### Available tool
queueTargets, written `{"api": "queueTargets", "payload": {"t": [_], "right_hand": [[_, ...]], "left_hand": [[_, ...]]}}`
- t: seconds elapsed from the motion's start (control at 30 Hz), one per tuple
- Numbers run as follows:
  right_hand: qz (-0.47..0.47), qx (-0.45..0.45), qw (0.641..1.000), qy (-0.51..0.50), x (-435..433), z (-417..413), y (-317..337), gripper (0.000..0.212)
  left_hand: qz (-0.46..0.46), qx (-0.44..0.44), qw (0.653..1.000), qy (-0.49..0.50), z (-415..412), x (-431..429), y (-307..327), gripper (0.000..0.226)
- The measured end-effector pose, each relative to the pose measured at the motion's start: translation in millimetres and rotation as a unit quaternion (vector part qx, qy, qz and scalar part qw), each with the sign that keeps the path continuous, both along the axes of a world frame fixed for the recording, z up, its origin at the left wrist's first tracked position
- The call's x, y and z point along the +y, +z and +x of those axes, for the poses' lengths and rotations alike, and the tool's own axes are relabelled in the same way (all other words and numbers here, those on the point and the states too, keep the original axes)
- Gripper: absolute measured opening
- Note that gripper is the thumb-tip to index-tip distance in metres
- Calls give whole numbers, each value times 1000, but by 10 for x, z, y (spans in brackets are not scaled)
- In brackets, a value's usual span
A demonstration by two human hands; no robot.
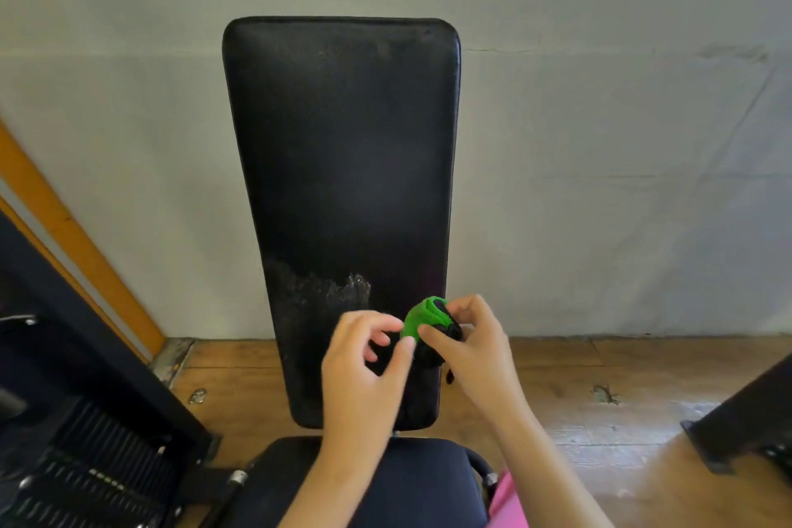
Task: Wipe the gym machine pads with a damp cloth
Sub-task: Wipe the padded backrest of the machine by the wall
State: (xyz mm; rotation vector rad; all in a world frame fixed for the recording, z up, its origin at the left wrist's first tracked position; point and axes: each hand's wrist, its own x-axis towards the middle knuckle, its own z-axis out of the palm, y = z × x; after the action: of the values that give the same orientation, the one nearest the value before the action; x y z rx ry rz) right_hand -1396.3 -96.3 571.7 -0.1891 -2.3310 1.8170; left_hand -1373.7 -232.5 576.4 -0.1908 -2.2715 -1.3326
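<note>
A tall black back pad [343, 184] rises beyond both hands against a pale wall [600, 141], its surface scuffed just above the left hand [364, 360]. A wooden floor [578, 399] spreads out beyond the right hand [471, 352]. A black weight stack [85, 463] stands well left of the left hand, and a dark seat pad [428, 480] lies beneath the wrists. The hands meet before the back pad's lower right edge. The right grips a bunched green-and-black cloth [418, 319], while the left pinches its green edge between thumb and forefinger.
</note>
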Motion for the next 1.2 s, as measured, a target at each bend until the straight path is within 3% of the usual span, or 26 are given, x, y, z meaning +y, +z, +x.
{"api": "queueTargets", "payload": {"t": [0.07,0.2,0.33,0.43,0.53,0.87,0.97,1.03,1.2], "right_hand": [[-26,2,1000,4,-18,45,-39,24],[-48,18,999,7,-79,115,-37,21],[-77,34,996,-7,-200,189,-19,22],[-71,44,997,6,-308,236,-36,21],[-34,51,998,18,-394,265,-56,22],[-24,73,993,95,-375,108,-25,32],[59,74,987,132,-301,3,-37,23],[197,121,966,112,-204,-158,-18,16],[461,317,825,85,-20,-833,277,25]], "left_hand": [[-26,-3,999,-28,114,131,-14,24],[-48,-9,998,-48,190,175,-116,53],[-65,-7,997,-37,176,159,-200,66],[-8,-46,999,5,136,185,-238,70],[67,-94,993,34,18,158,-237,65],[216,-83,973,9,-303,-32,-210,35],[268,-102,958,16,-393,-114,-281,27],[317,-116,941,36,-447,-163,-307,23],[414,-139,896,81,-585,-252,-283,18]]}}
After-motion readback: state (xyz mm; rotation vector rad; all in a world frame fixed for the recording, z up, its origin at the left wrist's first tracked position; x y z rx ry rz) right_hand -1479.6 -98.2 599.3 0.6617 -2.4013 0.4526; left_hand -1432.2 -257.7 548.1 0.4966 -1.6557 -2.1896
